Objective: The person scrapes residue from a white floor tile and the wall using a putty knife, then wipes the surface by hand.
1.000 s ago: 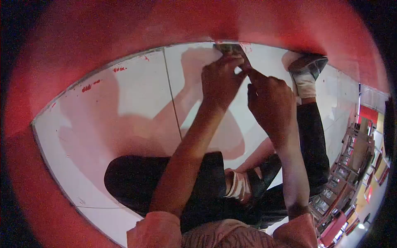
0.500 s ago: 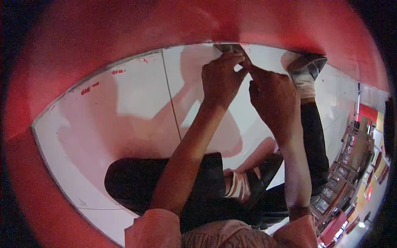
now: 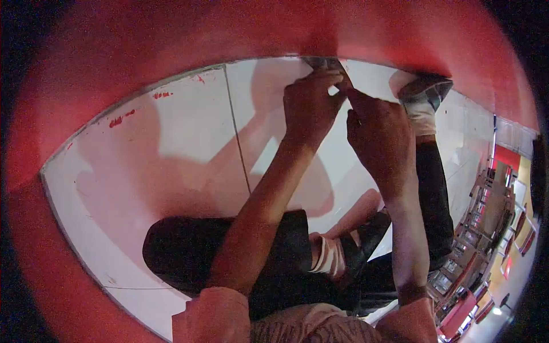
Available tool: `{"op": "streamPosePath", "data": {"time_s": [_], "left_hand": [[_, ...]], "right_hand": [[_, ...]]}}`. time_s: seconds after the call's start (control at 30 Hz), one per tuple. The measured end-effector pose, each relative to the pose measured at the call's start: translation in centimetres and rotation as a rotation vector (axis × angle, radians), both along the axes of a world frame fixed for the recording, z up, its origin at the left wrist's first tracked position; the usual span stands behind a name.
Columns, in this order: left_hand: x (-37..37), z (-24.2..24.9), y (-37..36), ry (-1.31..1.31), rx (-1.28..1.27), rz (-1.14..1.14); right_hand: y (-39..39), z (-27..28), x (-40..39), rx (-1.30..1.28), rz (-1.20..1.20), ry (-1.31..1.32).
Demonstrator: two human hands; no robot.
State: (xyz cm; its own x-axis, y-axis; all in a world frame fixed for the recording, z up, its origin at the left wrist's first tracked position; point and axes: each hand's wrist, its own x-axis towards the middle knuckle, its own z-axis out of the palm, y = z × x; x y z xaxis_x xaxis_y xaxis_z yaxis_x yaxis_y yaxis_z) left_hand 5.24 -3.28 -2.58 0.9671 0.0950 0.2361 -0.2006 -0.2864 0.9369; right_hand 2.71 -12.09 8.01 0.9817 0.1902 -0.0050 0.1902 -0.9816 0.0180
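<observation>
Both hands meet near the foot of a red wall (image 3: 189,34), above a white tiled floor (image 3: 189,126). A thin dark flat tool (image 3: 343,77), perhaps a scraper, slants between them, its wide end at the line where wall and floor join. My left hand (image 3: 313,106) has its fingers closed around the tool near that wide end. The fingers of my right hand (image 3: 383,131) are curled, with the index finger along the tool's near end. The tool's tip is partly hidden by my left fingers.
My crossed legs in black trousers (image 3: 189,246) rest on the floor, one shoe (image 3: 426,91) close to the wall at the right. Red marks (image 3: 121,119) dot the floor along the wall. Stacked furniture (image 3: 486,211) stands far right.
My left hand has shifted slightly to the right, and the tool's wide end shows a little more against the wall's foot. The view has moved slightly.
</observation>
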Motion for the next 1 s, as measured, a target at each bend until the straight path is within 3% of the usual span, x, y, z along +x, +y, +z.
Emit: {"op": "streamPosePath", "data": {"time_s": [0.2, 0.3, 0.43, 0.77, 0.8, 0.9, 1.0], "left_hand": [[0.2, -1.2, -0.8, -0.173, 0.028, 0.104], [0.3, 0.0, -0.5, -0.066, -0.058, 0.062], [-0.3, 0.3, -0.8, -0.085, 0.06, 0.03], [0.6, -0.8, -0.8, -0.084, -0.024, 0.054], [0.6, 0.0, -0.6, 0.005, -0.014, 0.005], [0.2, -0.2, -0.9, -0.094, 0.078, 0.006], [0.5, -0.4, -0.8, -0.098, -0.023, 0.027]], "right_hand": [[0.0, 0.6, -0.2, 0.009, -0.005, 0.063], [0.1, 0.9, 0.0, -0.034, -0.054, 0.109], [-0.5, 1.2, -0.6, 0.011, -0.072, 0.15], [-0.9, 0.7, 0.5, -0.08, 0.073, 0.031], [-0.9, 0.8, 0.5, -0.093, 0.06, 0.014], [-1.0, 1.3, -0.1, -0.039, -0.012, 0.141], [-1.0, 0.2, 0.4, -0.115, 0.001, 0.103]]}}
